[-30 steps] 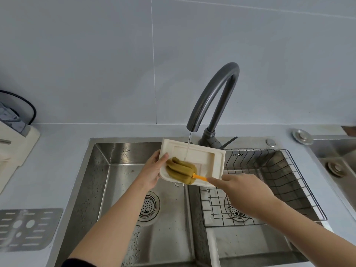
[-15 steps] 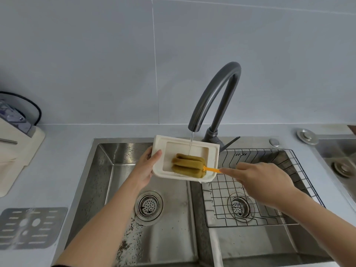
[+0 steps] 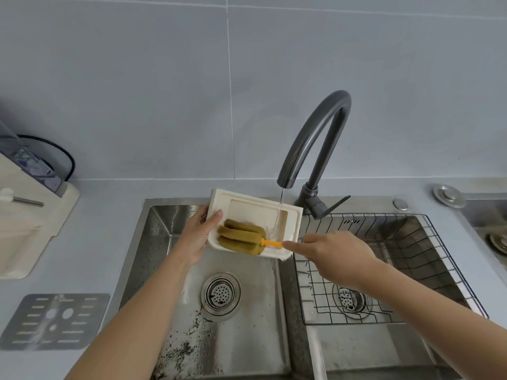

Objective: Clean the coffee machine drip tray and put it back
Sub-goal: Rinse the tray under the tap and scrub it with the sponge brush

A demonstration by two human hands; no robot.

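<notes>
A cream plastic drip tray (image 3: pixel 255 208) is held tilted over the left sink basin, under a thin stream from the dark faucet (image 3: pixel 315 138). My left hand (image 3: pixel 199 234) grips the tray's left edge, thumb on the rim. My right hand (image 3: pixel 329 252) holds the orange handle of a sponge brush (image 3: pixel 241 238), whose olive-green sponge head lies inside the tray's lower half. The cream coffee machine (image 3: pixel 30 215) stands at the left edge, partly out of frame. A metal drip grate (image 3: pixel 55 320) lies flat on the counter at lower left.
The double steel sink (image 3: pixel 164 259) has dark grounds scattered in the left basin near the drain (image 3: pixel 220 293). A wire rack (image 3: pixel 384 270) sits in the right basin. A second sink edge and a round metal cap (image 3: pixel 449 195) are at far right.
The sponge head slid from the tray's right-middle toward its lower left. The tray stayed under the stream, and the view shifted slightly right.
</notes>
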